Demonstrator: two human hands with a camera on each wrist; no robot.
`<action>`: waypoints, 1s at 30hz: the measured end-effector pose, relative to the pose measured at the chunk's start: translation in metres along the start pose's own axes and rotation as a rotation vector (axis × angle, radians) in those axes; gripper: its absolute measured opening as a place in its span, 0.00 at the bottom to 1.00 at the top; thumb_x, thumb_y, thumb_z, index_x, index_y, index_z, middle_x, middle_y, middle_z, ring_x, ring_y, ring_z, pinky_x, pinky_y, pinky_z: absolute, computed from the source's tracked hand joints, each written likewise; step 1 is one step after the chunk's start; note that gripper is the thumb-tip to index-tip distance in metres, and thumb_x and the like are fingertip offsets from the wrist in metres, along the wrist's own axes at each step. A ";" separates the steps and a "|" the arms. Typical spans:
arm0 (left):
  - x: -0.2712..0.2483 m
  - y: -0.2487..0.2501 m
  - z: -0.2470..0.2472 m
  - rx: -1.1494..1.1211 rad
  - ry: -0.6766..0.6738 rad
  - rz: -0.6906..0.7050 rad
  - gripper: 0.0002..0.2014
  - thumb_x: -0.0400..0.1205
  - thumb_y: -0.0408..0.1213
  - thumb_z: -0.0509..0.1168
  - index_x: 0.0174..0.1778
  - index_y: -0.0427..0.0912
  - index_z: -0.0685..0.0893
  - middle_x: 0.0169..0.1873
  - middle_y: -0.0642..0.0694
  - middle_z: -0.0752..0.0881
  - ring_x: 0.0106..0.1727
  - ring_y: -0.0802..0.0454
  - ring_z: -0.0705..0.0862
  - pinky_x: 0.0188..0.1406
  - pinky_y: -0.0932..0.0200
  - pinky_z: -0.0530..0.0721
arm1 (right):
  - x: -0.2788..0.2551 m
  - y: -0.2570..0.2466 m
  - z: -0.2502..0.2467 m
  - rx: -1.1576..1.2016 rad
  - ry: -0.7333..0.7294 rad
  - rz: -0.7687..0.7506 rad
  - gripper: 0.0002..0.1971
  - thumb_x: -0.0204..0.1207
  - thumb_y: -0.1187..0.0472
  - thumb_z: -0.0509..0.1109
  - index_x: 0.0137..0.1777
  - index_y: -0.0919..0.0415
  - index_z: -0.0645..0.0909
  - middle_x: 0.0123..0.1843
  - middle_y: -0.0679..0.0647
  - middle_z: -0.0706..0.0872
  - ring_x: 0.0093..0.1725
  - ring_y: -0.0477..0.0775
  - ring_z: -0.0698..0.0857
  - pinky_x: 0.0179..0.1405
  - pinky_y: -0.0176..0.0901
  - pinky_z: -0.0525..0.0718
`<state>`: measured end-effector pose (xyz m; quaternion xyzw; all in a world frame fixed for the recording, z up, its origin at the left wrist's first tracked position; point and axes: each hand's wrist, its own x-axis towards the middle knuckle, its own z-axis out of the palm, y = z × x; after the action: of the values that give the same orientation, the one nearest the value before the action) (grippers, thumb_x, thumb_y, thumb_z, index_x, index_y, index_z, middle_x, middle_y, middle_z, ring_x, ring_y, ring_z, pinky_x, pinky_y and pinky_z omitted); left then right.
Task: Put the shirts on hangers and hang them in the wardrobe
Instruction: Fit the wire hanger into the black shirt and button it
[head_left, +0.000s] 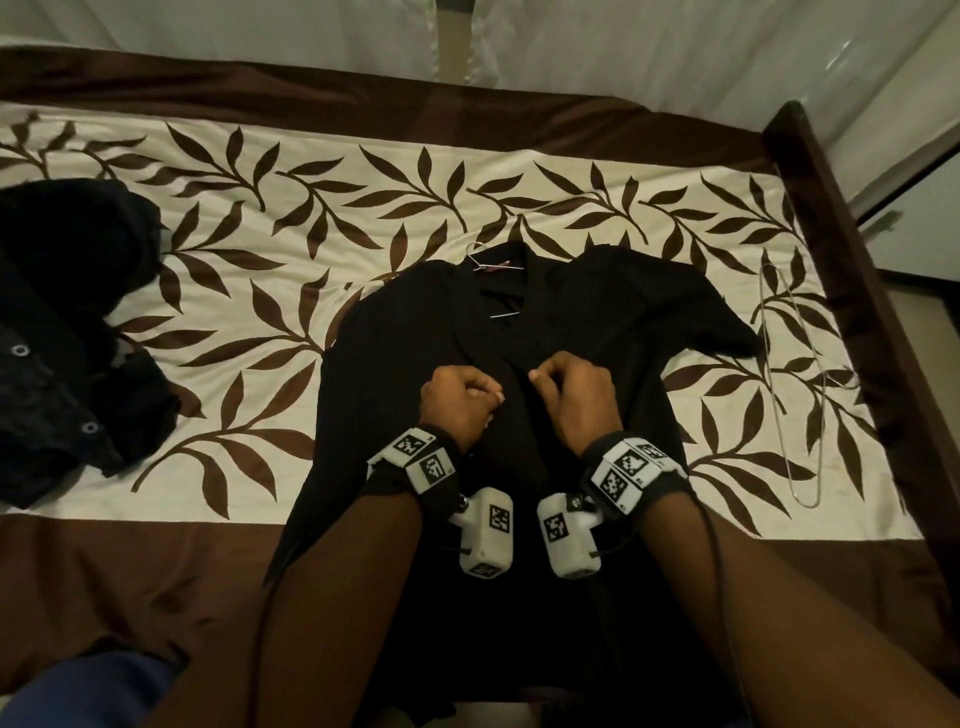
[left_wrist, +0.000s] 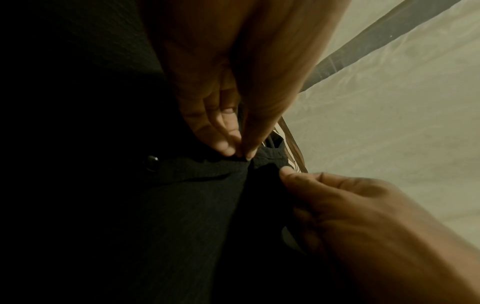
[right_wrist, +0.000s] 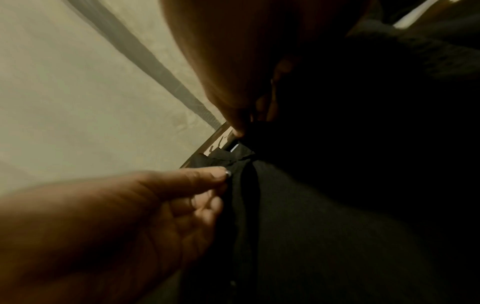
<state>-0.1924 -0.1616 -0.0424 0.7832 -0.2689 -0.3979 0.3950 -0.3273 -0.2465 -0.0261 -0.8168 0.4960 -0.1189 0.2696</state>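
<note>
A black shirt (head_left: 597, 322) lies front up on the bed, and a wire hanger (head_left: 491, 266) shows at its open collar. My left hand (head_left: 494, 397) pinches the left front edge at mid-chest. In the left wrist view its thumb and forefinger (left_wrist: 242, 154) close on that strip, beside a dark button (left_wrist: 152, 163). My right hand (head_left: 537, 375) pinches the opposite front edge a few centimetres away; its curled fingers (left_wrist: 288, 174) grip the cloth. The wardrobe is out of view.
A heap of dark shirts (head_left: 67, 332) lies at the bed's left. A spare wire hanger (head_left: 795, 395) rests on the leaf-print cover (head_left: 291, 270) at the right. The dark wooden bed frame (head_left: 852, 249) runs along the right side. White curtains hang behind.
</note>
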 end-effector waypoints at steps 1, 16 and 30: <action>-0.001 0.000 -0.001 -0.010 0.001 -0.006 0.05 0.78 0.30 0.74 0.38 0.44 0.90 0.30 0.47 0.89 0.28 0.58 0.85 0.34 0.63 0.86 | 0.001 0.000 0.001 0.035 -0.011 0.028 0.07 0.81 0.56 0.71 0.44 0.58 0.84 0.41 0.54 0.88 0.44 0.56 0.86 0.45 0.44 0.81; -0.001 0.002 -0.009 0.001 0.010 -0.009 0.06 0.78 0.31 0.74 0.39 0.47 0.91 0.33 0.48 0.90 0.30 0.56 0.86 0.37 0.62 0.87 | 0.001 0.004 0.002 0.181 0.045 0.064 0.03 0.73 0.63 0.75 0.42 0.59 0.83 0.33 0.49 0.86 0.33 0.46 0.83 0.40 0.40 0.80; -0.005 0.007 -0.009 -0.091 -0.007 0.030 0.08 0.78 0.30 0.74 0.37 0.47 0.90 0.26 0.49 0.88 0.26 0.61 0.84 0.32 0.65 0.83 | -0.003 0.015 0.002 0.446 0.052 0.151 0.03 0.75 0.65 0.77 0.46 0.58 0.91 0.37 0.49 0.90 0.36 0.42 0.87 0.42 0.30 0.83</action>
<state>-0.1882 -0.1581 -0.0314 0.7588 -0.2636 -0.4067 0.4351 -0.3387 -0.2487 -0.0355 -0.6943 0.5237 -0.2261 0.4387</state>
